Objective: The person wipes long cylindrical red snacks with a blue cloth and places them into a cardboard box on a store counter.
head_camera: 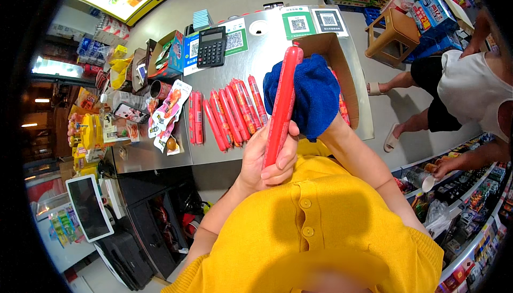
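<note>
My left hand [272, 158] grips the lower end of a red film-wrapped sausage [282, 96], which stands almost upright before my chest. A dark blue terry cloth [316, 96] wraps over my right hand, whose fingers are hidden in its folds. The cloth lies right behind and beside the sausage. On the steel counter [256, 62] to the left, several similar red sausages [236, 112] lie side by side, with a small pair [195, 117] set slightly apart. Behind the cloth, an open cardboard box [344, 74] holds more red sausages [343, 110], partly covered from view.
Beyond the row are a black calculator [211, 46] and printed code cards [298, 22]. Snack packets [172, 104], a phone [131, 112] and a metal can [160, 89] crowd the left. Another person [461, 88] stands right, near a brown stool [392, 36] and stocked shelves [465, 212].
</note>
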A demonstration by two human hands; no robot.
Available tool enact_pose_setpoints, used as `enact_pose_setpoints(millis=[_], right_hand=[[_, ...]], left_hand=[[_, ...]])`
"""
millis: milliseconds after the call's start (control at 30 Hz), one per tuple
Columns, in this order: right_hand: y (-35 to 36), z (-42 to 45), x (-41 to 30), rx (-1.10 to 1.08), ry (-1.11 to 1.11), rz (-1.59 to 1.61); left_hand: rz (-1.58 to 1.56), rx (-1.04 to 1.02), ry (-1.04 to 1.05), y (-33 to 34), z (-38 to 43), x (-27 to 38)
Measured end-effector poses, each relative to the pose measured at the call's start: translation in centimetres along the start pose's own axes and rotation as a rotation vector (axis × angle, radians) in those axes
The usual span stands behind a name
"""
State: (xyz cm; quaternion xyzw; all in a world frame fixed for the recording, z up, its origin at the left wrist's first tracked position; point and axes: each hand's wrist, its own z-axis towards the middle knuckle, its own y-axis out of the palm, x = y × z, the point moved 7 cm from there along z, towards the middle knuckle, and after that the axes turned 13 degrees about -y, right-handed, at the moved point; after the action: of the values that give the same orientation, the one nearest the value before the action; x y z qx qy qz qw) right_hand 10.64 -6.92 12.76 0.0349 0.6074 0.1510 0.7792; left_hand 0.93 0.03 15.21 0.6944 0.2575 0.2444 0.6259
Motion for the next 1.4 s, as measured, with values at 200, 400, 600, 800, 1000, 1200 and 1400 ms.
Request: enact_pose_setpoints(millis=[200,400,600,800,1000,1200,1400], right_hand=[[0.4,0.3,-1.3,-0.065,-0.139,-0.237],[0.9,0.0,-2.1,-0.203,-0.248,-0.399],[0.1,0.1,-0.8,0.000,-0.050,-0.191],[0.2,0.1,-0.8,0.040,-0.053,-0.164],[0.9,0.1,-4.1,-0.165,-0.543,-0.637],[2.5,2.6,-5.8,-0.397,-0.665,-0.889],[3.9,2.4,-2.3,-0.476,-0.017,-0.070]], left_hand=[[0.034,-0.002,-0.008,0.1,0.0,0.0],[0.071,0.022,-0.007,0.0,0.1,0.0],[0.048,-0.007,-0.013,0.1,0.1,0.0],[0.026,-0.028,-0.018,0.3,0.2,0.0],[0.137,0.028,0.001,-0.3,0.1,0.1],[0.684,0.351,0.195,-1.4,0.6,0.7],[0.862,0.411,0.283,-0.2,0.7,0.8]])
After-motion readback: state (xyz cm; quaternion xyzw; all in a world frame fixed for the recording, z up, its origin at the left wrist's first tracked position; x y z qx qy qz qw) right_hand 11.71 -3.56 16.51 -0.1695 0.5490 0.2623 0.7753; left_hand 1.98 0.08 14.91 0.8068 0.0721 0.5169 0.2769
